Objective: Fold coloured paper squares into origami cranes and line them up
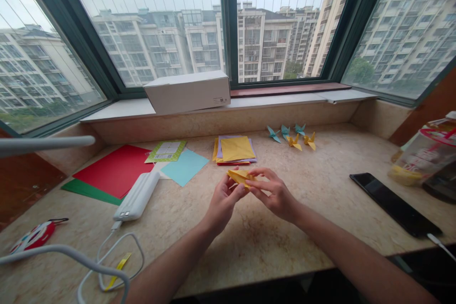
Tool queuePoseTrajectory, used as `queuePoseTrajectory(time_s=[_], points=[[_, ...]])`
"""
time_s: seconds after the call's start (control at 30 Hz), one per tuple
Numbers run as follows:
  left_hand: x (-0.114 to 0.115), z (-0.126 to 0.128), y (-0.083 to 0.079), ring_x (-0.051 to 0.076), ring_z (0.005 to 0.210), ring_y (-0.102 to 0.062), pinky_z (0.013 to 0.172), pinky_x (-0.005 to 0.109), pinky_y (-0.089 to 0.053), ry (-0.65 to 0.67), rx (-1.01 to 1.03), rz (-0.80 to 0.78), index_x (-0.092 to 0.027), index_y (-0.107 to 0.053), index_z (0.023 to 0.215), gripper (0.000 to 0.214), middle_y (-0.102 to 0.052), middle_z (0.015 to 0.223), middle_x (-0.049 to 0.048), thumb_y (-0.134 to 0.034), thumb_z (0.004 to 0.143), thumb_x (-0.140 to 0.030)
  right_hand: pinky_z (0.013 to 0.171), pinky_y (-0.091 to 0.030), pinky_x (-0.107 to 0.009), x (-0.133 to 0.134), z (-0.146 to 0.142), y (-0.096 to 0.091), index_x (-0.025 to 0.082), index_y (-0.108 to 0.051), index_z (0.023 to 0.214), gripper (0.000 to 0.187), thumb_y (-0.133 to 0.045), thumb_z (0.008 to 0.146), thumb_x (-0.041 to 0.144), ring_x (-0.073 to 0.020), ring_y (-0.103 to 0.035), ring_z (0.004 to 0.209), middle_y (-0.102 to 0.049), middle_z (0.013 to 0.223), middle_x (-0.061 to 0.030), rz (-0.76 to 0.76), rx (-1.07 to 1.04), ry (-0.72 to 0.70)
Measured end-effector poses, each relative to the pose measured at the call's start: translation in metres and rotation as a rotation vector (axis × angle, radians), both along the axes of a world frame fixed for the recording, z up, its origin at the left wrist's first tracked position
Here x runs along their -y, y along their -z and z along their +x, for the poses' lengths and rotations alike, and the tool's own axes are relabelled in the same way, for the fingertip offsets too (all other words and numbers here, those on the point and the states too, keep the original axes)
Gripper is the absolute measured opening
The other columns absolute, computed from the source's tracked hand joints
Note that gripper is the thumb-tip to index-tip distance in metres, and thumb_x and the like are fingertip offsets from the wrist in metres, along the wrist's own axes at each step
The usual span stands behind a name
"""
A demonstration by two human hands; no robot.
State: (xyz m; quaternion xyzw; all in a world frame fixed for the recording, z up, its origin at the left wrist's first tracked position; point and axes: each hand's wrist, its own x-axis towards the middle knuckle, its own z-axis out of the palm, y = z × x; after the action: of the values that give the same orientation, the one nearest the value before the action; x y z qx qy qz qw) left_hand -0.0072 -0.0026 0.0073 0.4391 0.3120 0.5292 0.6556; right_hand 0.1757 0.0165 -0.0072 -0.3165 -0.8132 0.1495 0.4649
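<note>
A folded piece of yellow origami paper [238, 176] is held up between my two hands, a little above the stone counter. My left hand [225, 198] pinches it from the left, thumb along its lower edge. From the right, my right hand [272, 192] grips its right end, with fingertips pressed against the fold. Just beyond my hands lies a stack of square paper [235, 148], yellow on top with purple and red edges below. Several small folded paper cranes [294, 142], blue and yellow, stand behind and to the right.
Red paper [114, 168], green paper [93, 192] and a light blue sheet [185, 167] lie left, beside a white power bank [138, 196] with a cable. A black phone [394, 203] and a plastic cup [420, 154] are right. A white box [188, 92] sits on the sill.
</note>
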Motion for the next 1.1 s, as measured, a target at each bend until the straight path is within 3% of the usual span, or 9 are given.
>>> queuePoseTrajectory(time_s=[0.17,0.23,0.37,0.43,0.57,0.7,0.8,0.9,1.1], points=[[0.004,0.005,-0.003,0.022,0.111,-0.065,0.101,0.042,-0.046,-0.014,0.018,0.078,-0.034,-0.005,0.152,0.1,-0.068,0.122,0.0093,-0.074,0.081,-0.021,0.095,-0.051,-0.042,0.003,-0.003,-0.004,0.024,-0.072,0.103,0.019,-0.058,0.093,0.02,-0.0219,-0.061,0.107,-0.064,0.11,-0.0082,-0.05,-0.096,0.028],[0.004,0.006,-0.002,0.021,0.111,-0.066,0.101,0.04,-0.046,-0.011,-0.001,0.133,-0.034,-0.006,0.152,0.098,-0.068,0.122,0.0086,-0.073,0.082,-0.019,0.094,-0.052,-0.041,0.004,-0.004,-0.004,0.023,-0.072,0.1,0.015,-0.059,0.092,0.021,-0.0215,-0.062,0.106,-0.064,0.11,-0.0081,-0.081,-0.143,0.03],[0.001,0.006,0.003,0.02,0.108,-0.066,0.098,0.035,-0.048,-0.062,-0.045,0.191,-0.029,-0.031,0.143,0.073,-0.069,0.119,0.008,-0.071,0.083,-0.02,0.094,-0.051,-0.04,0.005,-0.008,-0.004,0.023,-0.072,0.093,0.009,-0.064,0.089,0.024,-0.0229,-0.06,0.109,-0.06,0.116,-0.009,-0.129,-0.198,0.038],[-0.001,0.006,0.005,0.019,0.105,-0.067,0.096,0.034,-0.049,-0.095,-0.051,0.196,-0.028,-0.036,0.139,0.066,-0.07,0.116,0.0074,-0.071,0.083,-0.02,0.095,-0.05,-0.04,0.006,-0.01,-0.004,0.022,-0.071,0.091,0.008,-0.065,0.089,0.025,-0.0233,-0.059,0.11,-0.058,0.116,-0.0094,-0.147,-0.214,0.053],[-0.001,0.007,0.005,0.019,0.1,-0.069,0.093,0.034,-0.051,-0.14,-0.033,0.21,-0.03,-0.026,0.144,0.077,-0.073,0.109,0.0062,-0.072,0.083,-0.021,0.095,-0.047,-0.04,0.006,-0.012,-0.004,0.022,-0.068,0.088,0.005,-0.065,0.088,0.026,-0.0226,-0.058,0.108,-0.059,0.112,-0.0083,-0.193,-0.251,0.072],[0.0,0.006,0.003,0.018,0.094,-0.071,0.089,0.033,-0.052,-0.166,-0.021,0.178,-0.03,-0.015,0.149,0.091,-0.075,0.098,0.0038,-0.075,0.08,-0.023,0.083,-0.047,-0.037,0.005,-0.015,-0.003,0.022,-0.062,0.092,0.015,-0.07,0.084,0.031,-0.0221,-0.061,0.098,-0.064,0.104,-0.0058,-0.268,-0.289,0.109],[-0.001,0.004,0.003,0.021,0.097,-0.07,0.09,0.036,-0.052,-0.11,-0.021,0.132,-0.023,-0.037,0.14,0.073,-0.075,0.102,0.0073,-0.076,0.079,-0.025,0.082,-0.047,-0.037,0.005,-0.016,-0.002,0.022,-0.061,0.093,0.021,-0.072,0.082,0.037,-0.0208,-0.061,0.087,-0.067,0.093,-0.0035,-0.375,-0.311,0.123],[-0.003,0.003,0.005,0.025,0.098,-0.069,0.093,0.038,-0.051,-0.045,-0.073,0.103,-0.013,-0.065,0.109,0.038,-0.075,0.102,0.0109,-0.077,0.077,-0.029,0.078,-0.05,-0.035,0.007,-0.017,-0.001,0.022,-0.06,0.094,0.024,-0.071,0.082,0.04,-0.0199,-0.062,0.084,-0.067,0.091,-0.0033,-0.489,-0.364,0.066],[-0.005,0.002,0.005,0.024,0.088,-0.07,0.086,0.036,-0.053,-0.162,-0.184,0.082,-0.013,-0.075,0.094,0.025,-0.077,0.094,0.0083,-0.077,0.076,-0.031,0.073,-0.053,-0.032,0.007,-0.016,-0.002,0.023,-0.06,0.107,0.029,-0.068,0.084,0.04,-0.0189,-0.062,0.082,-0.067,0.091,-0.0037,-0.45,-0.4,0.045]])
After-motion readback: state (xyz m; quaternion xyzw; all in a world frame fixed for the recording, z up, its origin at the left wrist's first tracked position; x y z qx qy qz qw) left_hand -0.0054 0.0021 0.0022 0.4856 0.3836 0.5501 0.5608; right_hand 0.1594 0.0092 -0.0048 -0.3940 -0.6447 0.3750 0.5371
